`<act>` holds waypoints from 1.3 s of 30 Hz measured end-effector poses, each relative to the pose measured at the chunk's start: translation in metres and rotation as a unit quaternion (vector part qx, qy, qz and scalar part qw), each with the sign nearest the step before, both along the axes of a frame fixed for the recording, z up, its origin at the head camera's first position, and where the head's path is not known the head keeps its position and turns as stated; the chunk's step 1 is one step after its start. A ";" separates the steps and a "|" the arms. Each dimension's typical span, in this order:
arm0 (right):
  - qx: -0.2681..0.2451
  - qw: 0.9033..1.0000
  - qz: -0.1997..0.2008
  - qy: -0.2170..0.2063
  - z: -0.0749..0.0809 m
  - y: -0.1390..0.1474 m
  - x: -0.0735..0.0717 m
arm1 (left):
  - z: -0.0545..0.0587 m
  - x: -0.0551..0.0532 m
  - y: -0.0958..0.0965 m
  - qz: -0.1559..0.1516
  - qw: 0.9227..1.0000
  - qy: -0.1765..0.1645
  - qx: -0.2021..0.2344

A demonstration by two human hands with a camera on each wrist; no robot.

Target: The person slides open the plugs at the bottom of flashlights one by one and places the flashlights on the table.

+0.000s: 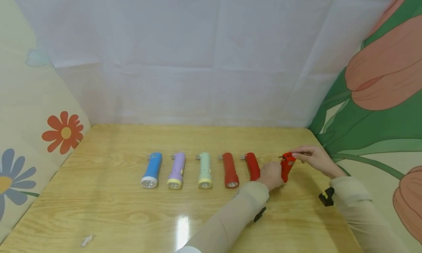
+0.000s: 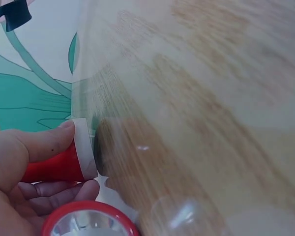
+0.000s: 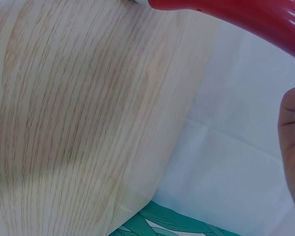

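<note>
A red flashlight (image 1: pixel 287 167) stands near the table's right side, its tail end up and a small dark part sticking out at the top left. My left hand (image 1: pixel 271 175) grips its lower part; in the left wrist view, thumb and fingers curl round the red body just above a white head rim (image 2: pixel 86 150). At the top, my right hand (image 1: pixel 313 159) pinches the tail end with thumb and forefinger. The right wrist view shows the red body (image 3: pixel 236 14) at upper right. Another red flashlight (image 1: pixel 252 165) lies just left, its head hidden behind my left hand.
In a row to the left lie a blue flashlight (image 1: pixel 153 169), a purple one (image 1: pixel 177 169), a mint green one (image 1: pixel 205 169) and a red one (image 1: pixel 229 169), lenses toward me. A white scrap (image 1: pixel 87 241) is at the wooden table's (image 1: pixel 132 216) front left. Cloth hangs behind.
</note>
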State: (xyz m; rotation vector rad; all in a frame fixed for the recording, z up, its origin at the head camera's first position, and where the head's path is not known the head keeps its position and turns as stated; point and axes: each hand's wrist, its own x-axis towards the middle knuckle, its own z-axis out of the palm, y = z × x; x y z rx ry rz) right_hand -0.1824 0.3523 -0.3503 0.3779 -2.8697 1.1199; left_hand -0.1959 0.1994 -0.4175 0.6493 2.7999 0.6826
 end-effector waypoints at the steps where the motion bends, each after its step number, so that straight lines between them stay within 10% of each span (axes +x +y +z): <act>1: 0.001 1.000 -0.002 -0.003 0.000 0.000 -0.001 | 0.000 0.000 0.000 -0.002 1.000 0.001 0.002; 24: 0.016 0.999 -0.038 -0.013 -0.007 0.005 -0.006 | 0.003 0.006 -0.003 -0.029 0.999 -0.020 0.010; 39: -0.085 0.995 -0.045 0.025 -0.023 0.001 -0.018 | 0.005 0.007 -0.005 -0.015 0.999 0.001 0.043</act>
